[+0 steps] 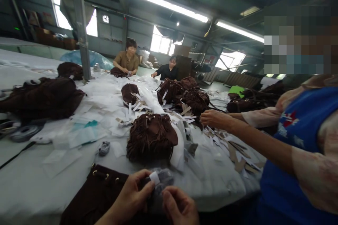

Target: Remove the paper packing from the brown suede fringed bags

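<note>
Near the front edge of the table, my left hand [137, 191] is closed on a crumpled, see-through greyish plastic wrap [166, 175]. A small white slip [154, 178] sticks up at its thumb. My right hand [179, 204] has thumb and forefinger pinched together against the wrap's lower right side; the exact grip point is hard to see. Beside my left hand lies a dark brown bag [92, 191] with brass eyelets, partly hidden by the forearm. Beyond the hands sits a fringed brown bag [151, 137] with eyelets along its top.
At right, a co-worker in a blue apron [298, 140] reaches over paper strips [237, 154]. Two more people work across the table [105, 197]. Brown bags [39, 96] are heaped at left, others [185, 93] mid-table. A grey bundle [104, 148] and a metal post [80, 24] stand out.
</note>
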